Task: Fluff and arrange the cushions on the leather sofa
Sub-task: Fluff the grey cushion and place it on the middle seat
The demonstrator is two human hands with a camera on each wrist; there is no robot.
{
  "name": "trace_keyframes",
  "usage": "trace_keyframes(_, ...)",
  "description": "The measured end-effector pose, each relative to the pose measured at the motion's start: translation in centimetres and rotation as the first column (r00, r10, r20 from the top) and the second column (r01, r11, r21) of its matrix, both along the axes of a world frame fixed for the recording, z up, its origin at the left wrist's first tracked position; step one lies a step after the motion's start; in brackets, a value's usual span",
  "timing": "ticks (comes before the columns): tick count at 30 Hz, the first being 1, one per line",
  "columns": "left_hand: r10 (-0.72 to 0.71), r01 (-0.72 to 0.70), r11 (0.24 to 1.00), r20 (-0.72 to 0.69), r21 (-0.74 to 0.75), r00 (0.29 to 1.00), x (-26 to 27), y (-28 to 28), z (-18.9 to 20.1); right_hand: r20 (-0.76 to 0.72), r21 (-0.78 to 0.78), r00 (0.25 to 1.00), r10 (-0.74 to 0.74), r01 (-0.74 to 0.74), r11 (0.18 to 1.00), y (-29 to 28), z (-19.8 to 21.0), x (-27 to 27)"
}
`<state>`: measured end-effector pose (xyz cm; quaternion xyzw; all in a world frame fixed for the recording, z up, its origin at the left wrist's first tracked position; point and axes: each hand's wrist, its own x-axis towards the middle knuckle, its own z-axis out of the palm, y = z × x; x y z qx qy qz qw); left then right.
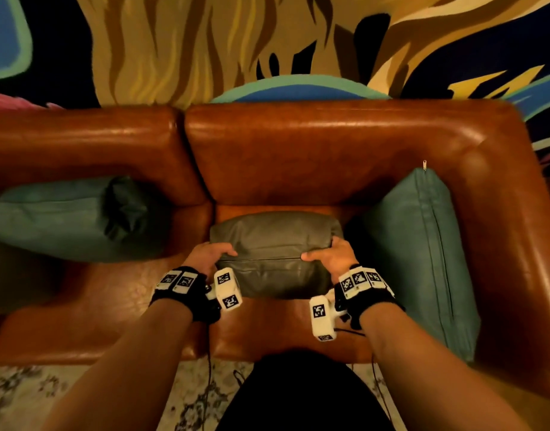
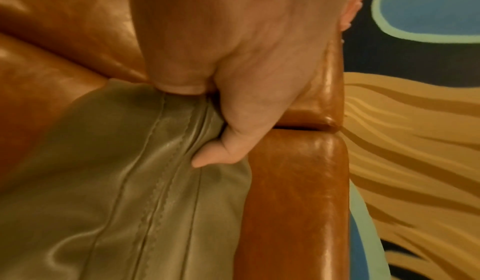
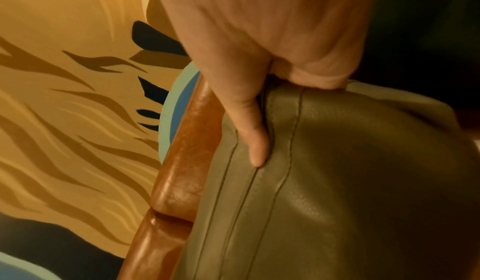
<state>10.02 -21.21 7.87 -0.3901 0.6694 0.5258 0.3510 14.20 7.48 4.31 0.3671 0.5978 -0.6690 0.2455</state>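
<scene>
Because the grey-green leather cushion [image 1: 275, 253] stands on the seat of the leather sofa [image 1: 329, 150], the left hand [image 1: 207, 255] and right hand [image 1: 332, 255] clamp its two ends, thumbs pinching along the top seam, probably to plump it. Teal cushions [image 1: 423, 253] flank it, already placed.
</scene>
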Motion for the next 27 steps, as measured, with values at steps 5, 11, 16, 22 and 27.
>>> trace_keyframes(5,-0.033,0.032,0.999,0.019,0.040,0.999,-0.4,-1.4,0.8,-0.066,0.089,0.997,-0.051,0.056,0.994,0.5,1.0,-0.1)
trace_keyframes(11,-0.097,0.103,0.991,0.085,-0.080,0.992,-3.6,-9.4,-8.4,-0.055,0.267,0.996,-0.076,0.088,0.960,-0.4,2.4,-1.0)
trace_keyframes(16,-0.284,0.295,0.955,0.296,0.008,0.912,-4.9,-12.7,-10.6,0.040,0.627,0.989,0.142,-0.135,0.767,-2.2,2.9,-1.8)
trace_keyframes(22,-0.425,0.437,0.899,0.262,0.014,0.866,-4.6,-9.5,-4.4,0.146,0.665,0.978,0.147,-0.207,0.717,-2.8,3.2,-0.8)
trace_keyframes(27,-0.337,0.329,0.941,0.213,0.075,0.917,-6.6,-10.0,-2.5,0.145,0.524,0.988,0.042,-0.113,0.844,-0.7,3.1,0.1)
